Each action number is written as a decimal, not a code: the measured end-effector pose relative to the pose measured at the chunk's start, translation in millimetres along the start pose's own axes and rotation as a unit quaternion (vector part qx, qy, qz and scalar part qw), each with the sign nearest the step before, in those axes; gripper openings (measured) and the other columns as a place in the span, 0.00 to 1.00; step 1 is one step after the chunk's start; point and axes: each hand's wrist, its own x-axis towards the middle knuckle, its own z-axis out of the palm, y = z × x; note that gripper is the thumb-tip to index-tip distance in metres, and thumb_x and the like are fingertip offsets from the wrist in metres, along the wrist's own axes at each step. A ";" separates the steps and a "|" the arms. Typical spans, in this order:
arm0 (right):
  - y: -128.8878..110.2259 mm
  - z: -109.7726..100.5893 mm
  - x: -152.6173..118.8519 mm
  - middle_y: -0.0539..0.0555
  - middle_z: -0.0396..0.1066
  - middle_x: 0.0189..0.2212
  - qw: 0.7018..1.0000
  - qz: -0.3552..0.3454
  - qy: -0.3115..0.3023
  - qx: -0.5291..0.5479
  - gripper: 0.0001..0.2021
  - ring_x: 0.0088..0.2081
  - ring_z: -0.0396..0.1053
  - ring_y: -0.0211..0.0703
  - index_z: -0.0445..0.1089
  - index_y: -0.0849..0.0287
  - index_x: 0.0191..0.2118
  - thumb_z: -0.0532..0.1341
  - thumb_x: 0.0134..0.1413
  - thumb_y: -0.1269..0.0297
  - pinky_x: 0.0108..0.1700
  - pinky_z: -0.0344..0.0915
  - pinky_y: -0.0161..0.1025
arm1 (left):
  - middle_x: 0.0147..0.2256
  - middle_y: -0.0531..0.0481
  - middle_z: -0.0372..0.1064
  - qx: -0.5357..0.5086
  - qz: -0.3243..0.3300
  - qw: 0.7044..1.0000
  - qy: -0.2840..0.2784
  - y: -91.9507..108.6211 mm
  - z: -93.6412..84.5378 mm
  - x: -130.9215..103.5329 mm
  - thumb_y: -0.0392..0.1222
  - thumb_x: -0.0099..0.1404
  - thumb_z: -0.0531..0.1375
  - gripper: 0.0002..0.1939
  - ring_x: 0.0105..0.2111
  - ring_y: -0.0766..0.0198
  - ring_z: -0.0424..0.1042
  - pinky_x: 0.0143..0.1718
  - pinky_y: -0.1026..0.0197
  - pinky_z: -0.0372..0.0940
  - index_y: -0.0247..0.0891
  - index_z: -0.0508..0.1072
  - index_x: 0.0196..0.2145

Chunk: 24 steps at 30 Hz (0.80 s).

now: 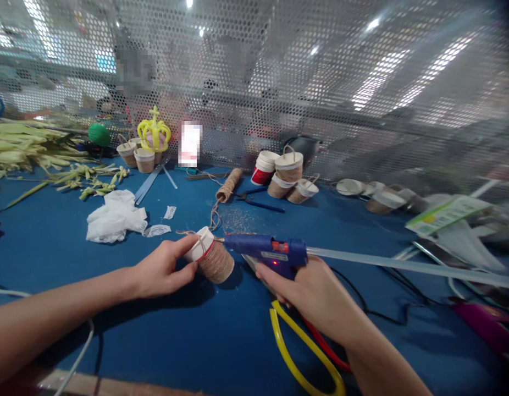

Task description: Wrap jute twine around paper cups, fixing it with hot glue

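Note:
My left hand (166,269) grips a small paper cup (215,261) by its white rim, tilted on its side. Brown twine wraps the cup's body, and a red line shows below the rim. In my right hand (308,283) is a blue glue gun (266,250) with a small red light lit. Its metal nozzle is at the cup's rim; I cannot tell whether it touches. A long clear glue stick (386,264) sticks out of the gun's back. Scissors with yellow and red handles (296,346) are under my right hand, their blades partly hidden.
A twine roll (230,184) and dark-handled pliers (258,204) lie beyond the cup. Several twine-wrapped cups (289,168) stand behind. White lace fabric (114,217), pale husks (27,143) and a yellow crown (154,132) are at left. Black cables (374,311) and plastic packaging (448,214) lie at right.

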 end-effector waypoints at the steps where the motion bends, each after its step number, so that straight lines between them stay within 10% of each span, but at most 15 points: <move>1: 0.1 0.1 -0.1 0.47 0.63 0.12 1.000 0.001 -0.001 -0.001 0.11 0.15 0.63 0.36 0.64 0.58 0.19 0.57 0.47 0.61 0.19 0.62 0.31 | 0.36 0.47 0.66 0.000 -0.001 1.000 0.000 0.0 0.1 -0.1 0.32 0.58 0.50 0.08 0.34 0.64 0.65 0.37 0.64 0.60 0.33 0.63 0.37; 24: -2.0 4.6 -8.9 0.48 0.70 0.21 0.994 -0.078 0.023 -0.072 0.06 0.25 0.67 0.40 0.68 0.59 0.27 0.56 0.47 0.64 0.25 0.62 0.33 | 0.33 0.49 0.64 -0.011 0.001 1.000 -0.003 4.0 -1.4 -0.2 0.33 0.59 0.49 0.12 0.31 0.66 0.62 0.35 0.66 0.59 0.32 0.63 0.41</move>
